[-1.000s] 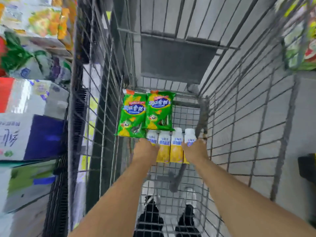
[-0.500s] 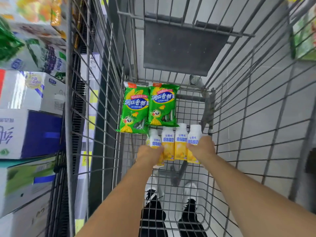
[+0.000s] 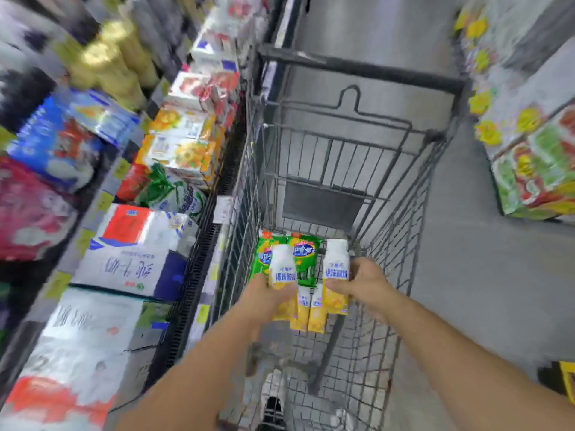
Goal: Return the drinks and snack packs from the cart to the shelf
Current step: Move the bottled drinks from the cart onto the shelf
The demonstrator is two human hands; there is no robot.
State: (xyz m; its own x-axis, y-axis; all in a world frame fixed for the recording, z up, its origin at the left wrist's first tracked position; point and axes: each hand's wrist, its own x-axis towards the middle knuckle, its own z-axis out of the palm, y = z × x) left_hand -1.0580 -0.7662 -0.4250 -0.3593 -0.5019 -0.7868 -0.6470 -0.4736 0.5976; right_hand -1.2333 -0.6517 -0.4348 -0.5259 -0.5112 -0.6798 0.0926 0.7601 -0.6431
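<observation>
Grey wire makes up the cart (image 3: 401,275), seen from above with both bare forearms reaching down into it. The left hand (image 3: 264,298) is wrapped around the lower, yellow part of a white-topped bottle (image 3: 282,275) and holds it upright, clear of the cart floor. The right hand (image 3: 365,283) grips a second bottle (image 3: 335,275) the same way, fingers curled round its yellow base, just beside the cart's right wall. Between and below the two hands, two more bottles (image 3: 309,309) lie side by side on the cart floor, touching each other. Just beyond them, two green snack packs (image 3: 303,256) lie next to each other at the far end of the floor, partly hidden by the raised bottles. Behind the packs stands the dark seat flap (image 3: 320,205), and above it the black handle (image 3: 357,68). To the left of the cart runs the shelf (image 3: 205,259), crowded with white, blue and orange cartons (image 3: 130,269), much of it blurred. More packaged goods (image 3: 535,169) are stacked on the right, across the grey aisle floor (image 3: 466,259).
</observation>
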